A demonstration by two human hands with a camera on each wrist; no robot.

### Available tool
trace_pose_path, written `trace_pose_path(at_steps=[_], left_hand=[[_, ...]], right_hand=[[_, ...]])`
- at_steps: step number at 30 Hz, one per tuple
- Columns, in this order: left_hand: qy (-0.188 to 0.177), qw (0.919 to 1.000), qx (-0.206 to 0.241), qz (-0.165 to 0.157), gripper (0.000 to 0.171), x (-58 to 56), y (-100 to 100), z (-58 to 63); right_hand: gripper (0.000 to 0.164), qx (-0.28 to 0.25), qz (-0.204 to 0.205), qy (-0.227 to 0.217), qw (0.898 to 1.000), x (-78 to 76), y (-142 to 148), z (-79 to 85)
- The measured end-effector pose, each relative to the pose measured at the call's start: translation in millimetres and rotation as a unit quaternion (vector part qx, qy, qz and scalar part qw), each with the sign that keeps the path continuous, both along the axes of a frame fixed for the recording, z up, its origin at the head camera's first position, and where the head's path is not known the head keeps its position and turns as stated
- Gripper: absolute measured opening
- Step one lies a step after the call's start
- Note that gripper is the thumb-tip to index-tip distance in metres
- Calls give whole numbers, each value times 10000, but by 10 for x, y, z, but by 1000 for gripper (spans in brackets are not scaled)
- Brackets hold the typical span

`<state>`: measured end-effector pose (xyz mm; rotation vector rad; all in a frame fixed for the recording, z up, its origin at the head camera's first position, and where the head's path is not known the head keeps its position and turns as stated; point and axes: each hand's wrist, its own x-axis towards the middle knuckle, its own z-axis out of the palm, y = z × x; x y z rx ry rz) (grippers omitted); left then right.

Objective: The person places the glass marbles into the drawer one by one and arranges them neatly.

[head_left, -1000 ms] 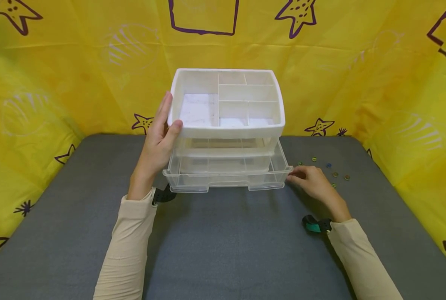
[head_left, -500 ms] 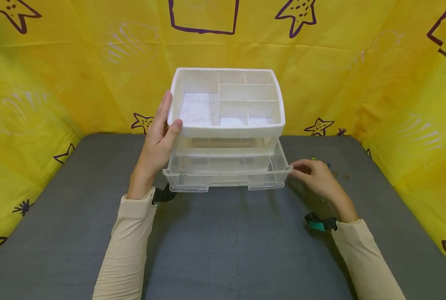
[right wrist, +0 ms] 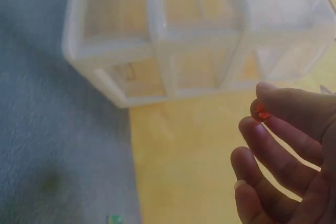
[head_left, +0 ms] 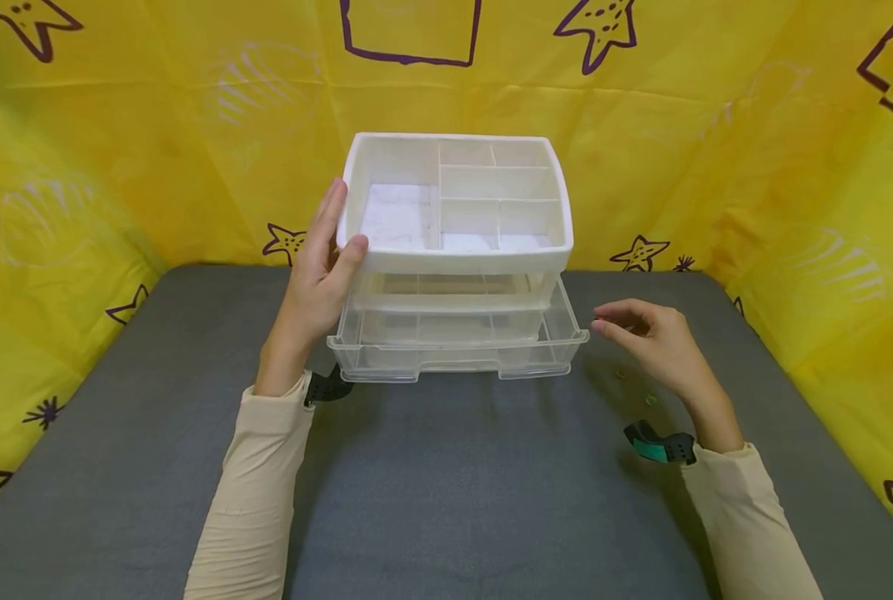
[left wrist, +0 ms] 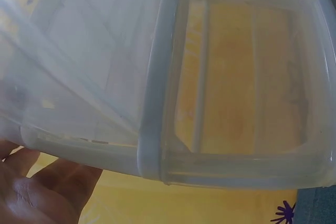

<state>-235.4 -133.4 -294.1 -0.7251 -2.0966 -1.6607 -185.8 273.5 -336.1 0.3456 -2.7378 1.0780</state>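
A white plastic drawer organizer (head_left: 457, 261) with a divided top tray faces me in the head view. Its clear bottom drawer (head_left: 457, 360) is pulled out toward me. My left hand (head_left: 313, 287) grips the organizer's upper left side, thumb over the front rim and fingers along the wall. Off the drawer's right corner, my right hand (head_left: 664, 346) is raised, pinching a small reddish marble (right wrist: 260, 110) between thumb and fingertips. Two small marbles, one greenish (head_left: 651, 400) and one fainter (head_left: 621, 374), lie on the table below that hand.
A grey cloth (head_left: 446, 500) covers the table. Yellow fabric (head_left: 446, 92) with starfish drawings hangs behind and on both sides. A small green thing (right wrist: 114, 219) shows at the lower edge of the right wrist view.
My right hand has moved up and right, away from the drawer's corner, and now hides the marbles seen behind it earlier. Two marbles show lower down. My left hand stays put.
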Motion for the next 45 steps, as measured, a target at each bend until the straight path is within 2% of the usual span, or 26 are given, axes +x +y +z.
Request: trace_pose_path(at_steps=[6, 15, 28, 40, 45], left_hand=[[93, 9998, 127, -99, 61, -17, 11, 20], [55, 9999, 60, -87, 62, -10, 13, 15], [183, 9998, -37, -30, 60, -33, 16, -5], [126, 9999, -22, -26, 60, -36, 15, -14], [139, 9999, 6, -26, 60, -38, 16, -13]], right_hand=[[24, -166, 31, 244, 9996, 61, -74, 101], [22, -432, 6, 691, 9967, 166, -159, 228], [21, -1056, 536, 1125, 9866, 269, -313, 460], [22, -1030, 749, 1191, 9847, 267, -474, 598], [21, -836, 1053, 1358, 9816, 216, -553, 633]])
